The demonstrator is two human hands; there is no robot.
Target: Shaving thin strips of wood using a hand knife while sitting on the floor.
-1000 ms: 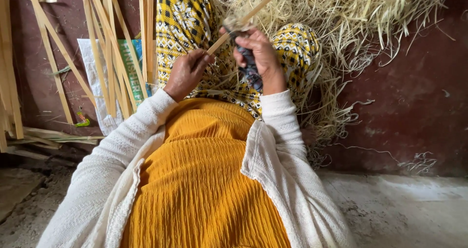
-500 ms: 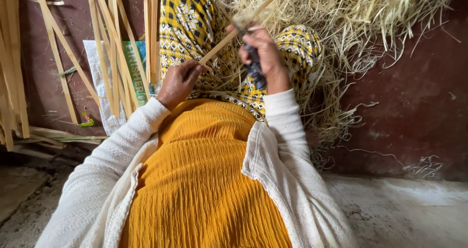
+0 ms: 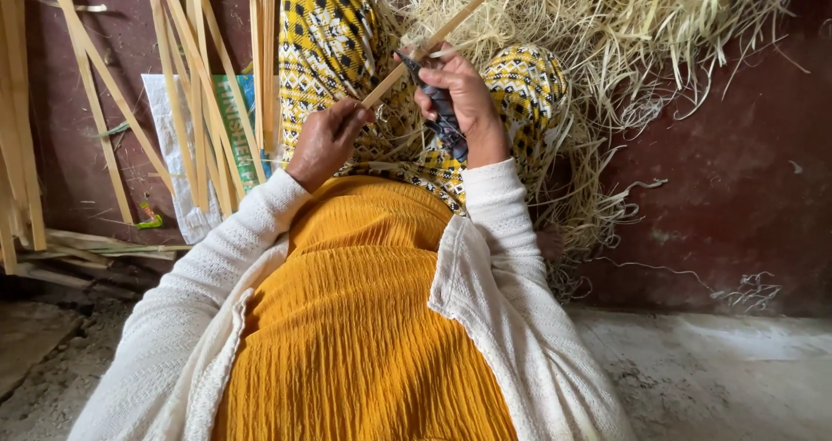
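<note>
Straw-coloured shavings heap (image 3: 624,51), curly, fibrous, against dark red wall (image 3: 745,190). Flat pale bamboo slats (image 3: 186,94) lean at left. Long thin bamboo strip (image 3: 451,27) runs diagonally over lap. Right hand (image 3: 459,99), fingers clenched round dark knife handle (image 3: 444,116), blade against strip. Left hand (image 3: 328,139), fingers pinched on strip's lower end.

bamboo workshop: split strips (image 3: 186,77), shavings (image 3: 624,42)
</note>
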